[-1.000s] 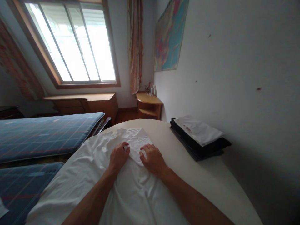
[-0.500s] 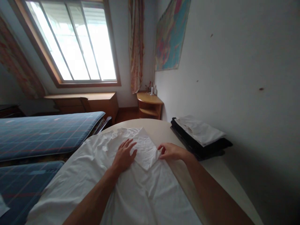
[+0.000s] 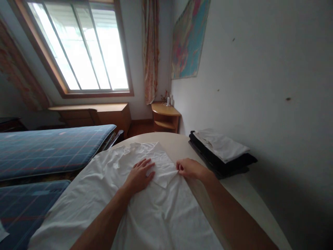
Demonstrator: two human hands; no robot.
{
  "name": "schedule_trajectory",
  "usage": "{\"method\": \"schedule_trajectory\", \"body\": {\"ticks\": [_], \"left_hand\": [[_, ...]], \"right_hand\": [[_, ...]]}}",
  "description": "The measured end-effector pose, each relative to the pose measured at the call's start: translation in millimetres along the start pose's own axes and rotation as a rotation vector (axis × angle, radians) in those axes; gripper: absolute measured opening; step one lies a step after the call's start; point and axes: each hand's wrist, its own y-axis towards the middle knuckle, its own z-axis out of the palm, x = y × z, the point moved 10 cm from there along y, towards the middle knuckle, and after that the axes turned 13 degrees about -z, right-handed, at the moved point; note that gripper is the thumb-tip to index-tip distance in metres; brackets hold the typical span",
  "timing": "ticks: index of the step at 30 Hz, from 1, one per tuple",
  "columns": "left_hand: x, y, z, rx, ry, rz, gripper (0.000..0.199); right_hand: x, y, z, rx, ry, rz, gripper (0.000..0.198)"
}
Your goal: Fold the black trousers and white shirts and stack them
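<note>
A white shirt (image 3: 161, 211) lies spread over the round table, with one sleeve-like part folded over near its right edge. My left hand (image 3: 141, 175) rests flat on the cloth beside that folded part, fingers spread. At the right edge of the shirt, my right hand (image 3: 191, 169) pinches the corner of the folded part between thumb and fingers. The cloth is drawn into small creases toward this pinch.
On the right of the cream table (image 3: 174, 140), against the wall, sits a stack of folded clothes (image 3: 221, 149), white over black. Blue plaid mattresses (image 3: 57, 146) lie to the left. A corner shelf (image 3: 165, 110) stands beyond the table.
My right hand has closed on the folded corner and pulled it slightly right. My left hand has shifted a little to the right and lies flatter on the cloth.
</note>
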Motion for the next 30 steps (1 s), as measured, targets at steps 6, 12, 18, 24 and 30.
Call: {"method": "schedule_trajectory", "body": {"ticks": [6,12,18,24,30], "left_hand": [[0,0,9,0.078,0.049,-0.023,0.055],[-3,-1,10,0.127,0.072,-0.029,0.057],[-2,0,10,0.110,0.046,-0.030,0.060],[-3,0,10,0.122,0.047,-0.029,0.062],[-3,0,8,0.108,0.039,-0.040,0.060]], "right_hand": [[6,29,-3,-0.084,-0.063,0.037,0.026],[19,100,7,-0.144,-0.059,-0.019,0.054],[20,142,37,-0.105,-0.020,0.011,0.069],[14,147,44,-0.142,-0.005,0.055,0.072],[22,149,37,-0.156,0.001,-0.107,0.064]]}}
